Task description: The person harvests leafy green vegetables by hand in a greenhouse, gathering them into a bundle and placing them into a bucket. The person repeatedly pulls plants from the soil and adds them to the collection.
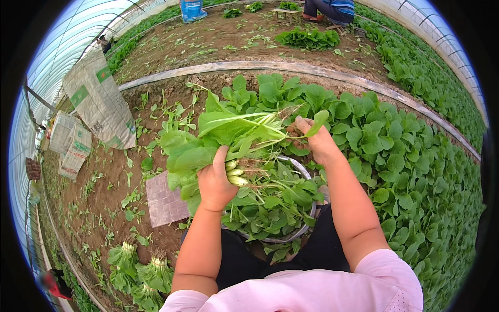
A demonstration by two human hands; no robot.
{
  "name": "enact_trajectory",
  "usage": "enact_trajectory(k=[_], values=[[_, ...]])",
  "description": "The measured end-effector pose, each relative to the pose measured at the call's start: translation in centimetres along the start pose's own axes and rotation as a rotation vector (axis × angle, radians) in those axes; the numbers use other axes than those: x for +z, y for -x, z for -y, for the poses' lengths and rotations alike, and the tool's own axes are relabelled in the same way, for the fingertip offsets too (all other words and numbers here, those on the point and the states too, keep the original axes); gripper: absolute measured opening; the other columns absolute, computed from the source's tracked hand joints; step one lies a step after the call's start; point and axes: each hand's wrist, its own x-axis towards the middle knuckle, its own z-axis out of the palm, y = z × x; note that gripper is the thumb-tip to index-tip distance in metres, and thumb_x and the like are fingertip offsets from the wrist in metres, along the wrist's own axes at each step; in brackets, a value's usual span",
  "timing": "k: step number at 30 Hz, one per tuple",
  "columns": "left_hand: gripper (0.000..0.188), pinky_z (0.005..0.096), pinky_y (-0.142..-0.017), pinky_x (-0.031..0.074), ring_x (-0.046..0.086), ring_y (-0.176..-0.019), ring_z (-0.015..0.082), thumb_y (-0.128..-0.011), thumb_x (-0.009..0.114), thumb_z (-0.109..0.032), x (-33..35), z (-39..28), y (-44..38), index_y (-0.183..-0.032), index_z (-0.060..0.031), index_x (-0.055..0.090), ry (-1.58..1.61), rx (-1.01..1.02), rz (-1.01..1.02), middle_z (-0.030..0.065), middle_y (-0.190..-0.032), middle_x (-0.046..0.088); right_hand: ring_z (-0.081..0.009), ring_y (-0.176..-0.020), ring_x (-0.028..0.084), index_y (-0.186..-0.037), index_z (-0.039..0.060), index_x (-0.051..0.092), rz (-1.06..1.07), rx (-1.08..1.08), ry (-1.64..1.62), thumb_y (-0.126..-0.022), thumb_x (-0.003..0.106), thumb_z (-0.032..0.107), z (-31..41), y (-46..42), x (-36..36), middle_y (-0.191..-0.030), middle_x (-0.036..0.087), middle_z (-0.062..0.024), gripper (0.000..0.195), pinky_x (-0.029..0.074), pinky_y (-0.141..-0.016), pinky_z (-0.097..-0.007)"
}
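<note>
My left hand (216,185) grips a bunch of leafy greens (191,156), its thumb across the pale stalks. The leaves point left, and the thin roots (255,165) stick out to the right. More stalks lie over the bunch above my thumb, with their roots towards my right hand (317,142). Its fingers are closed around a leaf stem, and the stem's green leaf (320,120) sticks up past the thumb. Below both hands, a round basin (306,169) between my knees is heaped with loose leaves (280,199).
Banded bundles of greens (154,273) lie at lower left. Beside the basin is a flat board (165,202). Uncut greens (397,156) grow at right. Woven sacks (103,101) stand at left. Beyond a pale border strip (234,67), a person (331,9) sits near piled greens (308,39).
</note>
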Motion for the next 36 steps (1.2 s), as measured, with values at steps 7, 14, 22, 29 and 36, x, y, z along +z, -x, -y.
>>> enact_trajectory(k=[7, 14, 22, 29, 36], values=[[0.068, 0.0387, -0.069, 0.041, 0.059, -0.071, 0.028, -0.064, 0.069, -0.013, 0.3, -0.6, 0.2, -0.126, -0.0077, 0.041, 0.018, -0.043, 0.077, 0.0069, -0.079, 0.061, -0.0069, -0.062, 0.045, -0.072, 0.0036, 0.056, 0.067, -0.292, 0.114, -0.08, 0.065, 0.018, -2.0, -1.3, 0.2, -0.067, 0.052, 0.0016, 0.019, 0.037, -0.055, -0.0245], [0.07, 0.0408, -0.081, 0.039, 0.059, -0.083, 0.0313, -0.063, 0.07, -0.007, -0.1, -0.2, 0.3, -0.126, -0.0057, 0.04, 0.055, -0.13, 0.081, 0.0095, -0.088, 0.063, -0.0075, -0.058, 0.038, -0.069, 0.0028, 0.052, -0.246, -0.531, 0.304, -0.08, 0.063, 0.019, -0.7, -1.9, -1.9, -0.062, 0.046, 0.0016, 0.022, 0.034, -0.054, -0.0235], [0.074, 0.0403, -0.078, 0.044, 0.057, -0.085, 0.0334, -0.058, 0.076, -0.01, -0.6, 0.4, -0.3, -0.124, -0.0045, 0.041, 0.071, -0.085, -0.095, 0.0133, -0.094, 0.06, -0.0157, -0.078, 0.057, -0.086, 0.0028, 0.065, -0.001, -0.169, 0.717, -0.076, 0.062, 0.02, -0.3, -2.2, -6.9, -0.087, 0.065, -0.0055, 0.02, 0.045, -0.073, -0.0294], [0.071, 0.0391, -0.076, 0.045, 0.059, -0.083, 0.0331, -0.06, 0.075, -0.011, -0.7, 0.1, 0.0, -0.122, -0.0035, 0.042, 0.092, 0.019, -0.06, 0.0136, -0.093, 0.061, -0.0221, -0.09, 0.061, -0.103, 0.0034, 0.059, 0.776, 0.083, 0.001, -0.086, 0.05, 0.052, 0.1, 1.1, -0.5, -0.102, 0.063, -0.0139, 0.053, 0.044, -0.076, -0.0301], [0.07, 0.0395, -0.073, 0.047, 0.061, -0.078, 0.0329, -0.059, 0.077, -0.014, -0.7, 1.1, 0.3, -0.12, -0.0041, 0.044, 0.092, -0.003, -0.083, 0.0139, -0.092, 0.062, -0.01, -0.053, 0.041, -0.079, 0.0019, 0.056, 0.241, -0.142, -0.271, -0.087, 0.054, 0.015, 0.7, -0.5, -2.5, -0.067, 0.052, -0.0018, 0.015, 0.035, -0.052, -0.0265]])
